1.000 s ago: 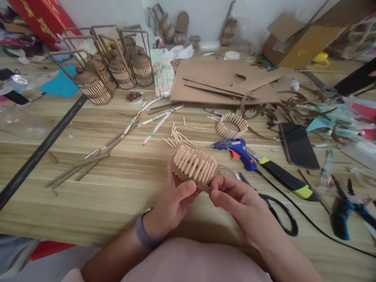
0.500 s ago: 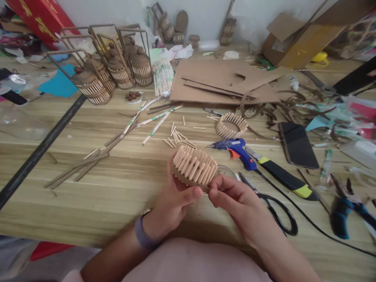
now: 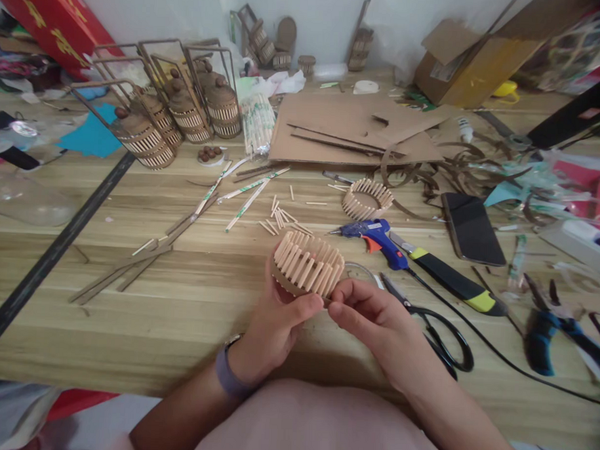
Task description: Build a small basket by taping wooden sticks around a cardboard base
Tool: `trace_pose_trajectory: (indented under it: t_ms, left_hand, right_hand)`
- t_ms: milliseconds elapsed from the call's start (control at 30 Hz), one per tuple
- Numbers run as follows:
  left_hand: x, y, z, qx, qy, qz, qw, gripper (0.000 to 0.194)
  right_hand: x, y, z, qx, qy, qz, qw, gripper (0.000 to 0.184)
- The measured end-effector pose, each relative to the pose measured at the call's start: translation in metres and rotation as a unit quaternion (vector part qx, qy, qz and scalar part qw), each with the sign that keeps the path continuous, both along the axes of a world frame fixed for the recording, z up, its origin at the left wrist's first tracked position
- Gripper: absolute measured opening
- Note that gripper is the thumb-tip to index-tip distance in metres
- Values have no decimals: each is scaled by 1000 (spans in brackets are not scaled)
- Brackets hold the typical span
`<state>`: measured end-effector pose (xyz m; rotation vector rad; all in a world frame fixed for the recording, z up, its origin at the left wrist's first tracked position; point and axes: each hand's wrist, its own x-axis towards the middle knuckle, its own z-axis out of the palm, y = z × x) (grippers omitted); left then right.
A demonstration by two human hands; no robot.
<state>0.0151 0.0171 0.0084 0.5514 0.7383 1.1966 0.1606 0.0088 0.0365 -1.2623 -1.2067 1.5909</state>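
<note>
My left hand (image 3: 277,316) is wrapped round a small ring of upright wooden sticks (image 3: 308,261) with a brown cardboard band along its lower edge. The thumb presses on that band. At the ring's right end my right hand (image 3: 370,316) pinches the band between thumb and fingertips. A similar stick ring (image 3: 367,200) rests on the table beyond. Between the two lies a blue glue gun (image 3: 373,237), its nozzle to the left. Loose short sticks (image 3: 280,218) are scattered just past my left hand.
Black-handled scissors (image 3: 444,335), a utility knife (image 3: 455,280), a phone (image 3: 472,228) and pliers (image 3: 547,325) lie to the right. Brown strips (image 3: 131,268) lie at left. Several small handled stick lanterns (image 3: 145,141) stand at the back left, beside a flat cardboard sheet (image 3: 328,121).
Both hands keep the same hold on the stick ring. My right fingertips have shifted very slightly left along the band, and the whole view has moved a little.
</note>
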Motion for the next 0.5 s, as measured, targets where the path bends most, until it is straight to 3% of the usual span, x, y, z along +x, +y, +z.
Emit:
trace_pose_trajectory:
  t_ms: [233,500]
  left_hand:
    - [1,-2,-3,28,18,6,999,62]
    - [0,-5,-9,26,44,33,998,76]
  right_hand:
    - [-1,-4,0,90,-106,-16,990,17]
    - [-7,-4,2,108,-154,-57,981,18]
